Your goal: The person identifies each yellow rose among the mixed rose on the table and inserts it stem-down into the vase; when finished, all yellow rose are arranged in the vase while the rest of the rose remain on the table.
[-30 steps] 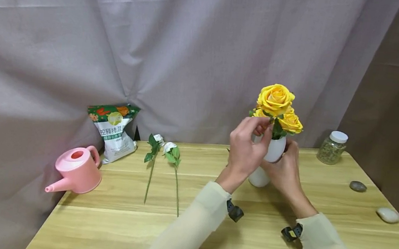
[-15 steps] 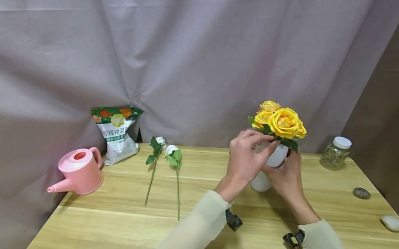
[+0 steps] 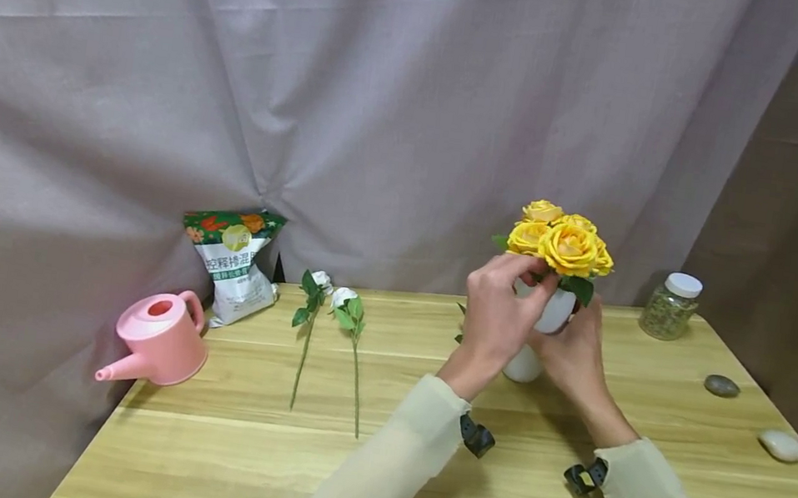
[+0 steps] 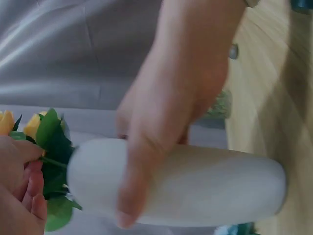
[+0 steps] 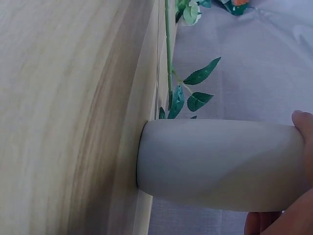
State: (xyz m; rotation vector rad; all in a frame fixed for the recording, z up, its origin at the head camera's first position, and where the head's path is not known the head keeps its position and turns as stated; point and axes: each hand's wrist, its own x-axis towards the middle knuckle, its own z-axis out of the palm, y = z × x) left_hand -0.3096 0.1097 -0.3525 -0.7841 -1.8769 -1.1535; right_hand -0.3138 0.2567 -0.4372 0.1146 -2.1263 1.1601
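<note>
A white vase (image 3: 555,313) stands upright on the wooden table, several yellow roses (image 3: 569,249) with green leaves rising from its mouth. My right hand (image 3: 575,350) is wrapped round the upper body of the vase; the right wrist view shows the vase's base (image 5: 146,156) on the tabletop. Just above the rim, my left hand (image 3: 500,309) pinches a yellow rose close below its bloom. In the left wrist view, the curled fingers (image 4: 34,188) lie against the stems and leaves. The stems' lower ends are hidden inside the vase.
Two white roses (image 3: 357,361) lie left of the vase. A pink watering can (image 3: 163,344) and a printed bag (image 3: 237,270) stand farther left. Rightward are a lidded jar (image 3: 669,308), a dark stone (image 3: 721,386) and a pale stone (image 3: 783,446). Behind hangs a grey curtain (image 3: 401,115).
The tallest yellow rose has sunk lower into the vase, level with the other blooms, and my left hand came down with it. My right hand has kept its grip on the vase.
</note>
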